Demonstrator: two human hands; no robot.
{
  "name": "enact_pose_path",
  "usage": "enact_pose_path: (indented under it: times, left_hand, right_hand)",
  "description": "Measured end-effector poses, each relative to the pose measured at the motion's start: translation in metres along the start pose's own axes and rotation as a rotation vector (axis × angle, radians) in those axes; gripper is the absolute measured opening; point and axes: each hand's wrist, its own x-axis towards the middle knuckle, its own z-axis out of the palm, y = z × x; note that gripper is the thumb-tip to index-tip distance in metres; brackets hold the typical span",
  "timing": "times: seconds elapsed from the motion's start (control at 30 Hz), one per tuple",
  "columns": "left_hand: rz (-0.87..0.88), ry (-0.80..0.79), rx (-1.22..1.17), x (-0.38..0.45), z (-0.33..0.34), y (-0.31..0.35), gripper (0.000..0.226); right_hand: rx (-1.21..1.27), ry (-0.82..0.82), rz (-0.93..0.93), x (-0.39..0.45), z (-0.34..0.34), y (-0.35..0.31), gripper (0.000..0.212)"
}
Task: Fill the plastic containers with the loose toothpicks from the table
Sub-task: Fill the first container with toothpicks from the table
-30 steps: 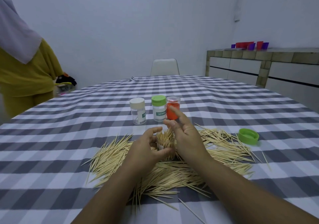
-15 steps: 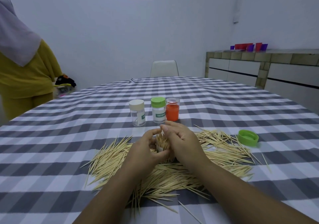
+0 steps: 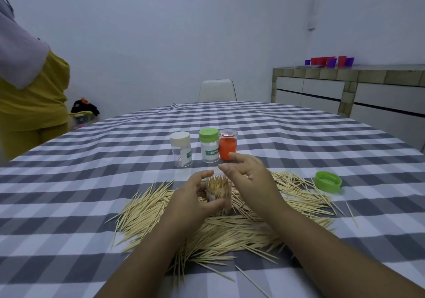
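Toothpicks (image 3: pixel 220 226): spread in a loose heap across the checked surface (image 3: pixel 69 182), right in front of the person, so they can be gathered without reaching.
Open container (image 3: pixel 218 194): held upright in the middle of the heap, already packed with sticks standing on end.
Left hand (image 3: pixel 195 202): wrapped round the container's side, judged to steady it while it is filled.
Right hand (image 3: pixel 249 178): raised just beside the container's mouth, fingers loosely spread, nothing seen held in them.
Green lid (image 3: pixel 328 181): laid upside down at the right edge of the heap, apart from the hands, presumably kept ready for closing.
Three capped containers (image 3: pixel 203 147): lined up behind the heap; the white-capped one looks nearly empty.
Progress: judged early, since most sticks are not yet collected.
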Motion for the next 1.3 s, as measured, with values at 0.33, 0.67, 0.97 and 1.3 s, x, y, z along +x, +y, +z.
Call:
enact_pose_path:
  times: [0.33,0.67,0.97,1.3]
  left_hand:
    - [-0.018,0.004,0.059,0.0,0.0,0.0,0.07]
    - [-0.019,0.005,0.085,0.0,-0.001,-0.001,0.07]
    - [-0.009,0.002,0.097,-0.001,0.0,0.0,0.073]
    - [-0.001,0.001,0.103,-0.002,-0.001,0.002,0.074]
  right_hand:
    - [-0.142,-0.33,0.271,0.01,-0.051,0.003,0.034]
    - [-0.737,-0.578,0.362,0.01,-0.067,0.025,0.037]
    - [-0.675,-0.705,0.281,0.007,-0.075,0.008,0.033]
    - [-0.77,-0.616,0.25,0.004,-0.054,0.01,0.028]
